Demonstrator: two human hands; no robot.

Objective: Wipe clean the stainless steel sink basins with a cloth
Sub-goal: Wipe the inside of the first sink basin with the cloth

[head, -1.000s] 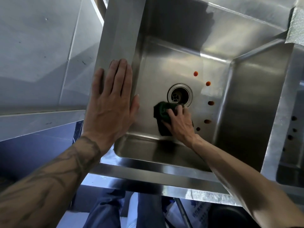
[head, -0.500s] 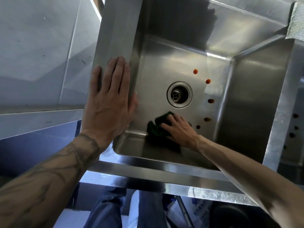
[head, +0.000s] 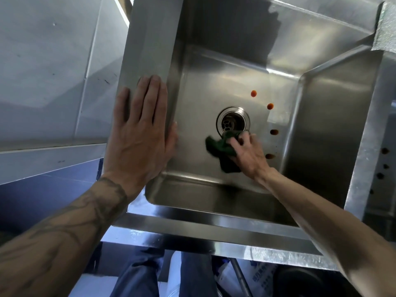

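Right hand [head: 248, 155] has its fingers bunched on the cloth [head: 220, 146], on the basin [head: 199, 108] floor right at the drain [head: 232, 122]; left hand [head: 137, 133] lies flat on the rim [head: 150, 39], fingers together. I'd press firm and sweep right over those orange spots [head: 270, 106]

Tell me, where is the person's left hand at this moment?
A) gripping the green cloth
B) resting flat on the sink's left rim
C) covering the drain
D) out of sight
B: the left hand lies flat on the sink's left rim, while the right hand holds the green cloth beside the drain.
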